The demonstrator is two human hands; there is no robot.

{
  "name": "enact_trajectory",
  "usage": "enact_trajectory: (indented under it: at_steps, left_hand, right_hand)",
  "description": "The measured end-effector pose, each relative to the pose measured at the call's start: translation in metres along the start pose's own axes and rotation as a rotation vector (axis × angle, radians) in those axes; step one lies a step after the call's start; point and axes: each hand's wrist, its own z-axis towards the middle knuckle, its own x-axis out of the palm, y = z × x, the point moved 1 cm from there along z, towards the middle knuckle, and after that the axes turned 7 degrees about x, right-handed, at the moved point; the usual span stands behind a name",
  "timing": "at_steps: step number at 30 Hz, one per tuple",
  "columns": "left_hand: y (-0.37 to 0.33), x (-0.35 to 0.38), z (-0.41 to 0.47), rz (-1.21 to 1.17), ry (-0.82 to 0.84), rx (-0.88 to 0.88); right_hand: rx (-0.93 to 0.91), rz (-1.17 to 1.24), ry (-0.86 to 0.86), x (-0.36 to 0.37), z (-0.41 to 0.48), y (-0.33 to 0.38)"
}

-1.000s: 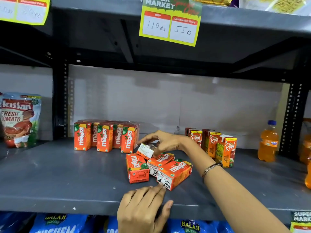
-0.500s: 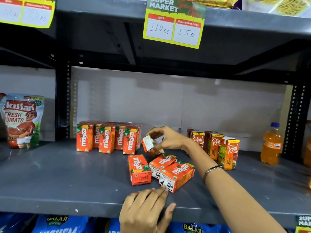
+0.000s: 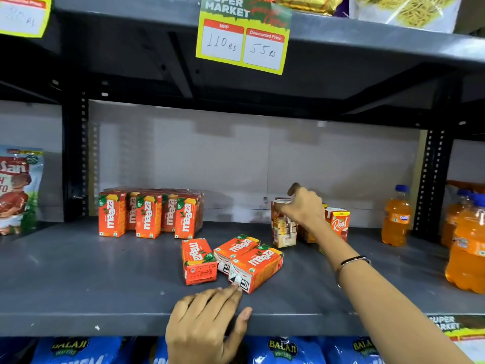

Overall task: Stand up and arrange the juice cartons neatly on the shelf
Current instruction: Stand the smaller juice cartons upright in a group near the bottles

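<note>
Three orange Maaza cartons lie flat mid-shelf: the left one (image 3: 198,260), the middle one (image 3: 236,247) and the front one (image 3: 256,267). Several more Maaza cartons (image 3: 148,215) stand upright in a group at the back left. My right hand (image 3: 304,207) grips the top of an upright juice carton (image 3: 284,229), which stands on the shelf just left of the Real cartons (image 3: 338,223). My left hand (image 3: 207,323) rests flat on the grey shelf's front edge (image 3: 105,323), fingers spread, fingertips touching the front carton's corner.
Orange drink bottles (image 3: 395,216) stand at the right, the nearest (image 3: 465,248) by the shelf end. A Kissan tomato pouch (image 3: 17,190) is at the far left. A price tag (image 3: 242,38) hangs from the upper shelf. Blue wafer packs (image 3: 283,349) sit below.
My right hand lifted one carton from the lying pile and carried it right, setting it upright beside the Real cartons. My left hand stayed at the shelf edge.
</note>
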Motion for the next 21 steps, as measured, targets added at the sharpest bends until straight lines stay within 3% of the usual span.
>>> enact_trajectory:
  at_steps: [8, 13, 21]
  left_hand:
    - [-0.001, 0.000, 0.000, 0.024, -0.017, -0.004]
    - [-0.001, -0.002, -0.001, 0.008, 0.000, -0.007]
    - [-0.001, -0.003, 0.000, -0.005, 0.017, -0.009]
  right_hand:
    - [0.068, -0.031, 0.069, -0.013, -0.003, -0.019]
    - [0.018, -0.237, 0.187, -0.028, 0.000, -0.017]
    - [-0.169, -0.036, 0.490, -0.034, 0.013, -0.018]
